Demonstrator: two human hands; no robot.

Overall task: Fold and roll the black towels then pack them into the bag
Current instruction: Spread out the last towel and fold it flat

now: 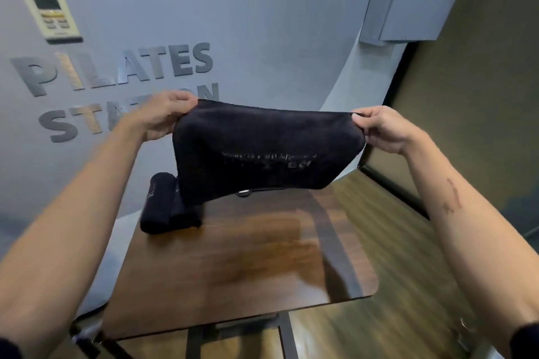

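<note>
A black towel [262,151] with pale lettering hangs stretched in the air above the far end of a small wooden table [233,265]. My left hand [163,116] pinches its upper left corner and my right hand [385,128] pinches its upper right corner. Two rolled black towels [163,204] lie side by side on the table's far left corner, partly hidden by the hanging towel. No bag is clearly in view.
A grey curved wall with raised lettering and a wall-mounted remote control [48,9] stands right behind the table. A small dark object [243,192] sits at the table's far edge. Wooden floor [393,242] lies to the right, with dark straps [87,338] at the lower left.
</note>
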